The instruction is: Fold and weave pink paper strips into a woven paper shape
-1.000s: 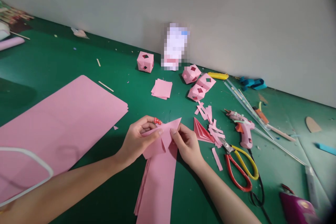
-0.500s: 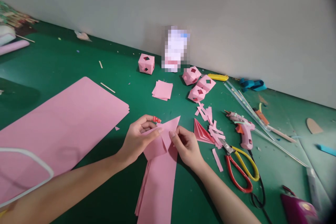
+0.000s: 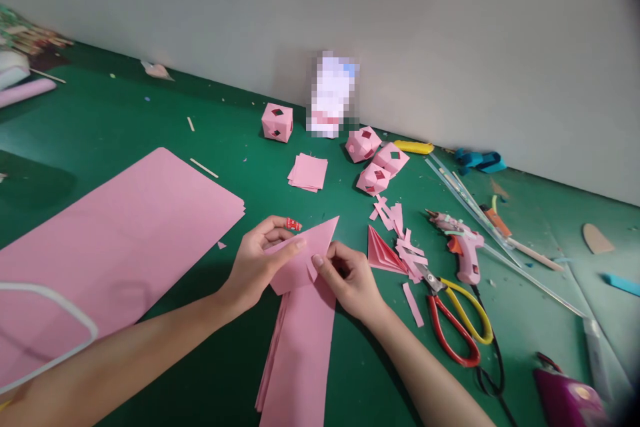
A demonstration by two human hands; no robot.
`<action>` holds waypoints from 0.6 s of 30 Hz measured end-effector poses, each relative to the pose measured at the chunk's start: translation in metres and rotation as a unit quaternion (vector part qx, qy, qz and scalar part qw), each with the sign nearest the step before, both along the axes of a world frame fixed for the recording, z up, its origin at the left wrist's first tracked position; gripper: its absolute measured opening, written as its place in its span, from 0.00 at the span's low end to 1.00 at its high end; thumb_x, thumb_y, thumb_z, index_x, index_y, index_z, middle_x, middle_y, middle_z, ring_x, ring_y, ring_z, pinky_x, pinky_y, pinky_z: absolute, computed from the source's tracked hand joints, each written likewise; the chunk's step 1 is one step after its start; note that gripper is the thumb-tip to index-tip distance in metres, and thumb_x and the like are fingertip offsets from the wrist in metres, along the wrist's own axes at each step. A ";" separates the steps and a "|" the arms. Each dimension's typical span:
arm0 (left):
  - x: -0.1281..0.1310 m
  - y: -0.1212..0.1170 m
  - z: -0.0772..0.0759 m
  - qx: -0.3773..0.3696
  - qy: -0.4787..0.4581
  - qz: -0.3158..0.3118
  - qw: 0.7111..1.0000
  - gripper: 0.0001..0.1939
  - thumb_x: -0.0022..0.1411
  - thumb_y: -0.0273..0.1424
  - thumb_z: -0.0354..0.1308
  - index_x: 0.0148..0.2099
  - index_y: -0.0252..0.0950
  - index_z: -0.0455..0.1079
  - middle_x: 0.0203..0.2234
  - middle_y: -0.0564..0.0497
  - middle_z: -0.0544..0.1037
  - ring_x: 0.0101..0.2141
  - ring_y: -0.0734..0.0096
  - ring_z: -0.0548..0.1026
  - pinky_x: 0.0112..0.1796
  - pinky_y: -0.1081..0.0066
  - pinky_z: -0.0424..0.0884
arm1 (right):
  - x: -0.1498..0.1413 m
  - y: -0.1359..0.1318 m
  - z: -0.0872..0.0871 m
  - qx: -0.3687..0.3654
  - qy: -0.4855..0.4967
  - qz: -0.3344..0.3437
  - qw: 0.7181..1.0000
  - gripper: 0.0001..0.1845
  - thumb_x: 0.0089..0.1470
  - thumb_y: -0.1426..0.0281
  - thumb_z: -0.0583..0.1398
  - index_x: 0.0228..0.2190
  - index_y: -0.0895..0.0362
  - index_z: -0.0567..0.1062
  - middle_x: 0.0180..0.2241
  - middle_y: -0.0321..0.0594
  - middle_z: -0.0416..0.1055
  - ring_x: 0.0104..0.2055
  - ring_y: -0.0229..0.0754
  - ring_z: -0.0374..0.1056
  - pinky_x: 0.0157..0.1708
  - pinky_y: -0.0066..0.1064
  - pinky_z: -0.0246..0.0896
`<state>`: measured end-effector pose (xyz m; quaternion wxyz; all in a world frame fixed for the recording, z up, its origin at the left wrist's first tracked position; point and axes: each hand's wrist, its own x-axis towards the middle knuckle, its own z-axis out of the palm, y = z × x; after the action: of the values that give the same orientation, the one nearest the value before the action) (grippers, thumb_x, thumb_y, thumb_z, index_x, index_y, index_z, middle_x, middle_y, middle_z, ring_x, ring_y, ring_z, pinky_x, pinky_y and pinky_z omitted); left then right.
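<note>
Far left, I am seeing large pink sheets [image 3: 125, 233] lying flat. Beside them my left hand [image 3: 255, 260] is half curling, its thumb pressing the folded pink paper [image 3: 319, 238] against fingers partly hidden behind. That paper is sitting between my hands, over the near stack of pink strips [image 3: 303, 360]; whether it is touching them I cannot tell. It is looking feather-light and thin, crisp along its creases but easily bent or torn, and probably not slippery, so I am favouring light pinches on its doubled layers, away from the pointed tip. My right hand [image 3: 353, 280] is nearly closing, thumb and forefinger pinching the lower flap. Further right, scissors [image 3: 457, 320] are lying near a glue gun [image 3: 465, 247].
</note>
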<state>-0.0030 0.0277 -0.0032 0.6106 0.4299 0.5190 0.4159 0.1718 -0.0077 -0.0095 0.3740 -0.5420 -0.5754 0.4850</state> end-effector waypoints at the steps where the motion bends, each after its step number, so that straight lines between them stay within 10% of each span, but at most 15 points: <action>1: 0.000 0.000 -0.001 -0.001 -0.004 0.006 1.000 0.15 0.54 0.35 0.67 0.42 0.37 0.70 0.26 0.55 0.76 0.31 0.73 0.74 0.34 0.75 0.67 | 0.000 0.000 0.001 0.001 -0.004 0.007 1.000 0.18 0.58 0.59 0.59 0.22 0.56 0.66 0.19 0.31 0.58 0.21 0.33 0.50 0.22 0.27 0.45; 18: 0.001 0.005 0.001 -0.015 -0.055 0.035 0.998 0.15 0.53 0.34 0.68 0.42 0.37 0.70 0.28 0.54 0.76 0.30 0.74 0.74 0.33 0.76 0.68 | 0.001 0.001 0.004 0.000 -0.013 0.035 0.999 0.17 0.59 0.60 0.58 0.23 0.56 0.66 0.20 0.31 0.60 0.21 0.33 0.51 0.22 0.28 0.45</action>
<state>-0.0021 0.0328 -0.0025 0.6295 0.3784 0.5060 0.4523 0.1725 -0.0070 -0.0060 0.3497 -0.5276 -0.5988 0.4907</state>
